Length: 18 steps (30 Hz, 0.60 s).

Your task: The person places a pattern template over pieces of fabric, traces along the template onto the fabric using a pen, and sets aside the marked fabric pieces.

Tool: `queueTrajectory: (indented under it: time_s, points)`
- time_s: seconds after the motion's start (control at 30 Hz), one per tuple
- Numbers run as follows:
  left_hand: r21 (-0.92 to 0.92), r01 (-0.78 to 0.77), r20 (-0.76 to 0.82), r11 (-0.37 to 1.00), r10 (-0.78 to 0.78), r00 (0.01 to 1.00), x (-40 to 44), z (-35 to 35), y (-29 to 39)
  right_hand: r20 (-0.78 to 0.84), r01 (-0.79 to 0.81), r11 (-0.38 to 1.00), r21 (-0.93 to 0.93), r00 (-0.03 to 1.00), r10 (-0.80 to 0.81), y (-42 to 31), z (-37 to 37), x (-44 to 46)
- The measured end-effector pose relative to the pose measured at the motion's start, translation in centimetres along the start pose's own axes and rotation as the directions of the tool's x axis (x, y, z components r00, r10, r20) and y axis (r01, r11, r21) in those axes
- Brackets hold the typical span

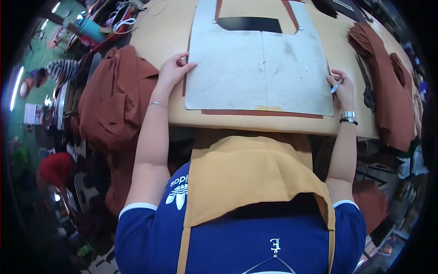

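A large pale grey pattern board [255, 68] with a cut-out at its far edge lies on the table over rust-brown fabric [264, 113], whose strips show along its near edge and left side. My left hand [174, 69] is at the board's left edge, thumb on top, fingers curled at the rim. At the right edge my right hand [341, 85] holds a white and blue marker [336, 86] between its fingers. A piece of yellowish tape sits on the board's near edge.
Rust-brown cloth is heaped [114, 96] at the table's left side, and more [381, 86] lies at the right. Black scissors [368, 93] rest beside the right cloth. The tan table [219, 119] has its near edge before me. Other people are at the far left.
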<state>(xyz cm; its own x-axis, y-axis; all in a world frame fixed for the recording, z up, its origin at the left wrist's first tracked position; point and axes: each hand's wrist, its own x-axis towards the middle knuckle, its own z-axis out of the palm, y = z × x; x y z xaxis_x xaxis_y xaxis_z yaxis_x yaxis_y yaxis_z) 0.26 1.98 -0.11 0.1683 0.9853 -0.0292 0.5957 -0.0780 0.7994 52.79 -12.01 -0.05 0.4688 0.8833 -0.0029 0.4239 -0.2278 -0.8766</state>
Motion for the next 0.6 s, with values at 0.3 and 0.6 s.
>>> queueTrajectory:
  time_s: [0.3, 0.6]
  points:
    - [-0.026, 0.024, 0.002, 0.999, -0.024, 1.000, 0.3, 0.3, -0.5, 0.025, -0.011, 0.995, 0.101, 1.000, 0.008, 1.1, 0.0, 0.7]
    - [0.392, -0.118, -0.074, 0.912, 0.160, 0.984, 1.5, 2.5, 5.8, -0.166, 0.037, 0.936, 0.349, 0.986, 0.023, -3.4, 1.3, -1.5]
